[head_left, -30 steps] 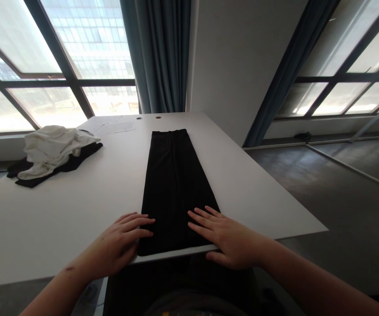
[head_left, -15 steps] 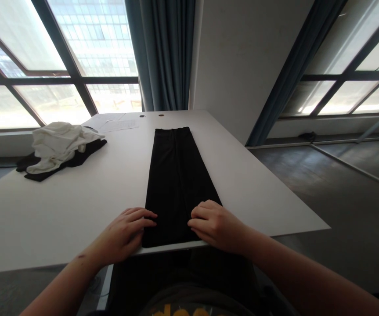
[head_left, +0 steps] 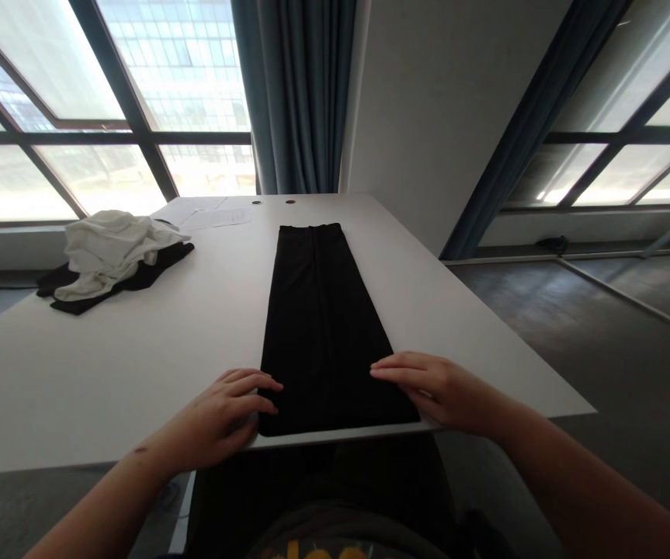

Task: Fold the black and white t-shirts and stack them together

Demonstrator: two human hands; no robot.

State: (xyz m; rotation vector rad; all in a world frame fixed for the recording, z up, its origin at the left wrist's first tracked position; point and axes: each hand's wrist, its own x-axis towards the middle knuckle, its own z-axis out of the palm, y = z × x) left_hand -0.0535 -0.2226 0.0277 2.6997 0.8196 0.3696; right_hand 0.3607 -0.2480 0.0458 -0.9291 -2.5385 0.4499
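A pair of black trousers (head_left: 323,310) lies flat and folded into a long strip, its waistband end far from me and the wider end at the near table edge. My left hand (head_left: 221,415) rests at its near left corner, fingers somewhat apart and the fingertips on the cloth. On the other side, my right hand (head_left: 436,384) lies across the right edge with fingers stretched out, their tips touching the fabric. Neither hand grips the cloth.
The trousers lie on a white table (head_left: 195,341). A heap of white cloth (head_left: 110,248) sits over black cloth (head_left: 130,286) at the left. Papers (head_left: 218,219) lie at the back. Behind the table are a blue curtain (head_left: 303,93) and windows.
My right hand has moved right, from the middle of the trousers to their right edge, and its curled fingers have straightened. My left hand stays at the left edge.
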